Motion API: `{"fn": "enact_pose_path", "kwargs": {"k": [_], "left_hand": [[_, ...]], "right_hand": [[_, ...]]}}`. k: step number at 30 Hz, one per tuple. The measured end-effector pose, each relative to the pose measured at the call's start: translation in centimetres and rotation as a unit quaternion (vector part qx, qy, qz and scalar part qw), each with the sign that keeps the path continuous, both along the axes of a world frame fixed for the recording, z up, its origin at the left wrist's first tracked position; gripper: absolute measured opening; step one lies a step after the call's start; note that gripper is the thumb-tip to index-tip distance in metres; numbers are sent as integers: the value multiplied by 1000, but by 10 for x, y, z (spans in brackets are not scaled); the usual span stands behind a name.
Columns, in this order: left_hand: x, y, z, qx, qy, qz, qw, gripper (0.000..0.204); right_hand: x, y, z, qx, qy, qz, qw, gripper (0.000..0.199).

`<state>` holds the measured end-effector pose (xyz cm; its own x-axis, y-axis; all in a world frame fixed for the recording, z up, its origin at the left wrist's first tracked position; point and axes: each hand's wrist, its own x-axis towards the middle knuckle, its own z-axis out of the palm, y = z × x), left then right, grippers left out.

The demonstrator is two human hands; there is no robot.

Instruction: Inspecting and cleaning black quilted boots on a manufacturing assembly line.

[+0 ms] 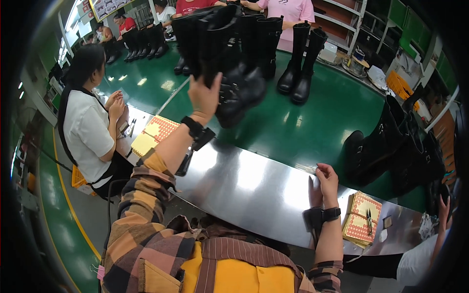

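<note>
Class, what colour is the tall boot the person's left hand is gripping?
Black: the tall boot in the left hand, seen in the head view.

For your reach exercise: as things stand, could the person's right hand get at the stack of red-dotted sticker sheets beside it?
Probably yes. The right hand rests on the steel counter, and the sticker sheets lie just to its right with nothing between them.

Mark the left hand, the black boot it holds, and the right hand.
left hand (204, 95), head view, on the back of the hand.
black boot (244, 93), head view, on the foot part.
right hand (326, 178), head view, on the knuckles.
</note>
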<state>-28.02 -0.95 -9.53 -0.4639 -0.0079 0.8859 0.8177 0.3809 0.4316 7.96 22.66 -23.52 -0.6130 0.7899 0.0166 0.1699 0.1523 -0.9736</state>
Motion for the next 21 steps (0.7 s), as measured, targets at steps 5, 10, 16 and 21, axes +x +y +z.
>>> {"fn": "enact_pose_path", "kwargs": {"k": [5, 10, 16, 21], "left_hand": [[-102, -53, -28, 13, -23, 86, 996, 41], [-168, -69, -89, -83, -238, 122, 960, 56], [-194, -74, -112, -166, -149, 203, 953, 60], [-182, -88, -106, -189, -374, 193, 887, 69]], "right_hand": [[-1, -1, 2, 2, 1, 4, 1000, 19], [0, 3, -3, 21, -36, 19, 999, 18], [-3, -11, 17, 63, -83, 2, 995, 22], [33, -35, 112, 422, -83, -27, 902, 31]]}}
